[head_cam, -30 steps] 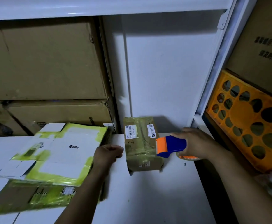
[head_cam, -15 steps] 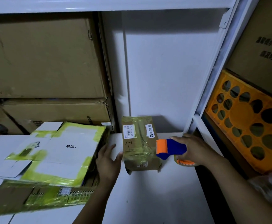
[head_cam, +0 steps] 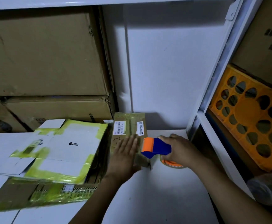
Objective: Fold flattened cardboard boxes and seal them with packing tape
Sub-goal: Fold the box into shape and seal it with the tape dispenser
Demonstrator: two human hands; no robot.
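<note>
A small brown taped box (head_cam: pixel 128 126) with white barcode labels stands on the white table (head_cam: pixel 156 199) near the back wall. My left hand (head_cam: pixel 124 154) lies flat on its top with straight fingers. My right hand (head_cam: pixel 178 149) grips a blue and orange tape dispenser (head_cam: pixel 155 147), whose orange end touches the box's right edge. The tape roll shows below my right hand. To the left lies a stack of flattened boxes (head_cam: pixel 59 152), white and yellow-green on top, brown beneath.
Large brown cartons (head_cam: pixel 43 62) fill the shelf behind the stack. A white shelf post (head_cam: pixel 212 88) rises at the right, with an orange perforated crate (head_cam: pixel 251 117) and another carton beyond it. A plastic-wrapped bundle (head_cam: pixel 267 188) sits at the lower right.
My left hand has opened from a curled fist beside the box and moved up onto the box's top. The dispenser has stayed against the box's right side.
</note>
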